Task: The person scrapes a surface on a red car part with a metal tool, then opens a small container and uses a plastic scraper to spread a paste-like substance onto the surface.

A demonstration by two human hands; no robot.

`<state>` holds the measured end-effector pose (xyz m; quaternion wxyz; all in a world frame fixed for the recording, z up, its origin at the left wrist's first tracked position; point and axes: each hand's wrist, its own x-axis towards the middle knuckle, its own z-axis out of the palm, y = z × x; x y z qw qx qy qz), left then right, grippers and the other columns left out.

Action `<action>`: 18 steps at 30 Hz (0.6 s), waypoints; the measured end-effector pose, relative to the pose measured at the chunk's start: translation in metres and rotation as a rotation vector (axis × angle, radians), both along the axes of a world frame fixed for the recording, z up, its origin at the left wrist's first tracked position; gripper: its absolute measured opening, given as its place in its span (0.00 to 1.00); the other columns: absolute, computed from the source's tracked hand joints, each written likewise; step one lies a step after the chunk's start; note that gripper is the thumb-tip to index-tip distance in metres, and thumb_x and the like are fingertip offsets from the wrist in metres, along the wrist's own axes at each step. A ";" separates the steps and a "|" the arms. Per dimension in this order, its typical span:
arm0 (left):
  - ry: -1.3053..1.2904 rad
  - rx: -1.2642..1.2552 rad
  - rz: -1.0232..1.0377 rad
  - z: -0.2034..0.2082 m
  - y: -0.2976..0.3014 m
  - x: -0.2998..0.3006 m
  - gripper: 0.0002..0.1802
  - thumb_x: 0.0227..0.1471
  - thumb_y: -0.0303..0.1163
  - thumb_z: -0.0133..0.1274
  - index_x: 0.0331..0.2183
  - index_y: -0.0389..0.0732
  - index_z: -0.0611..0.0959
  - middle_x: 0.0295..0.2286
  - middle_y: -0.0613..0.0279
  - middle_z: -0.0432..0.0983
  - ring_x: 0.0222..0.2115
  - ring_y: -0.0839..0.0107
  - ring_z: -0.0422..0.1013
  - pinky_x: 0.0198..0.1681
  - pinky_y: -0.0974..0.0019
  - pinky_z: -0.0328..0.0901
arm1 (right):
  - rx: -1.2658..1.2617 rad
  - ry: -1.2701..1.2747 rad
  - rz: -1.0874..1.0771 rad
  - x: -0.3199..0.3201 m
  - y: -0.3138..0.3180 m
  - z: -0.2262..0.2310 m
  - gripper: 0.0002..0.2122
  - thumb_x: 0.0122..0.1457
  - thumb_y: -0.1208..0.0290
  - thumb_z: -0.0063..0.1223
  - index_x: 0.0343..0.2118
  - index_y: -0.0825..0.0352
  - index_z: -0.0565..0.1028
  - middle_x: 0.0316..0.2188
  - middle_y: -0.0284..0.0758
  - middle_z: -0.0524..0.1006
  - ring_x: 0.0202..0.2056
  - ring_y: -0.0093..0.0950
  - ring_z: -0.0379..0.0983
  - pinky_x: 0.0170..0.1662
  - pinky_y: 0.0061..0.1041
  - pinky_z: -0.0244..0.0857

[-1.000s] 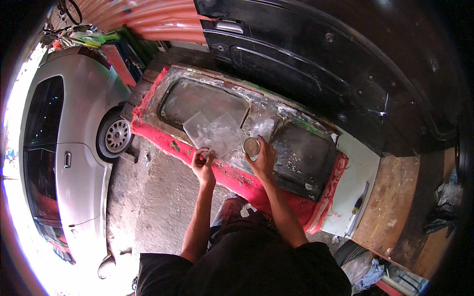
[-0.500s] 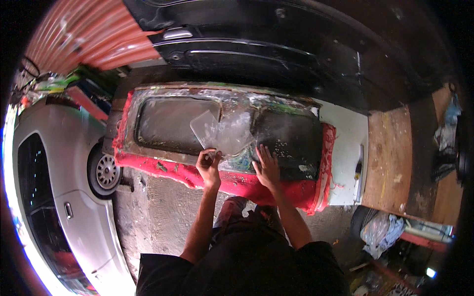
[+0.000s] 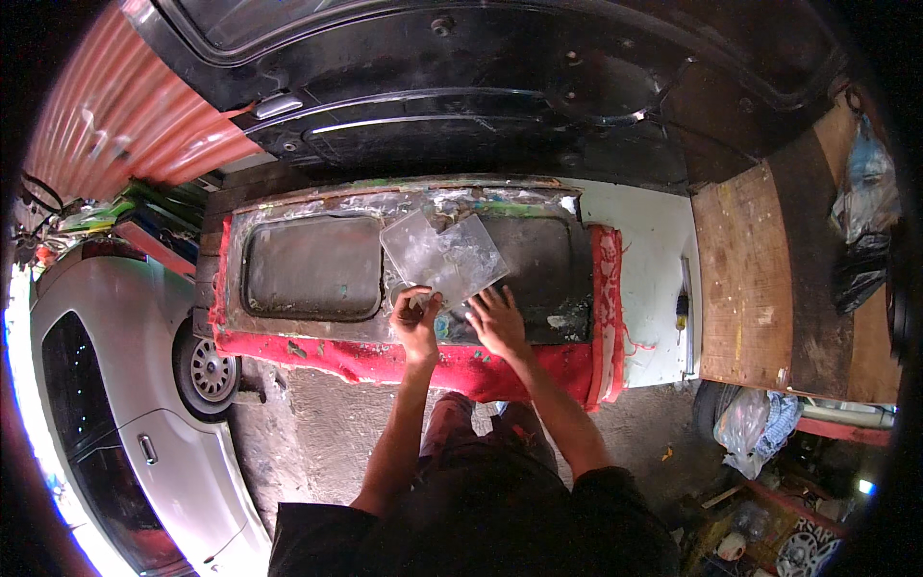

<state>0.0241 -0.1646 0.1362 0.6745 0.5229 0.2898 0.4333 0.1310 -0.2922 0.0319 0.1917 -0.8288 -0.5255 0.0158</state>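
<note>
Left hand (image 3: 415,325): fingers pinched at near corner of clear plastic sheet (image 3: 476,258) | right hand (image 3: 498,329): fingers spread just beside sheet's lower right edge, contact unclear | sheet: over worn, dark-recessed panel (image 3: 312,269) lying on red cloth (image 3: 510,373)

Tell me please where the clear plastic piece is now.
In the head view, the clear plastic piece is near the middle, over the worn panel, with the left hand at its lower edge and the right hand lower right.

Whitish clear sheet (image 3: 471,258), red cloth (image 3: 553,370), silver car (image 3: 144,409), black panel (image 3: 461,77), ridged orange-red wall (image 3: 115,115)
</note>
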 end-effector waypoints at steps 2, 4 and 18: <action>0.013 -0.007 0.020 -0.001 -0.003 -0.001 0.12 0.46 0.15 0.60 0.34 0.38 0.80 0.29 0.68 0.75 0.31 0.81 0.69 0.35 0.75 0.64 | -0.051 -0.105 -0.191 0.041 -0.013 0.012 0.24 0.65 0.55 0.40 0.58 0.64 0.65 0.61 0.44 0.62 0.64 0.41 0.55 0.63 0.50 0.47; 0.086 -0.011 0.021 -0.007 -0.010 0.001 0.12 0.46 0.16 0.61 0.34 0.38 0.80 0.29 0.68 0.75 0.30 0.81 0.69 0.35 0.75 0.63 | -0.122 -0.091 -0.540 0.096 -0.052 0.011 0.27 0.63 0.57 0.44 0.61 0.67 0.60 0.63 0.45 0.59 0.65 0.43 0.52 0.65 0.51 0.43; 0.028 -0.077 0.026 -0.012 -0.079 0.052 0.11 0.46 0.15 0.60 0.33 0.38 0.80 0.25 0.74 0.72 0.25 0.85 0.64 0.28 0.78 0.58 | -0.054 -0.078 -0.352 0.090 -0.162 0.044 0.30 0.62 0.56 0.49 0.64 0.62 0.58 0.65 0.39 0.57 0.65 0.38 0.53 0.65 0.47 0.43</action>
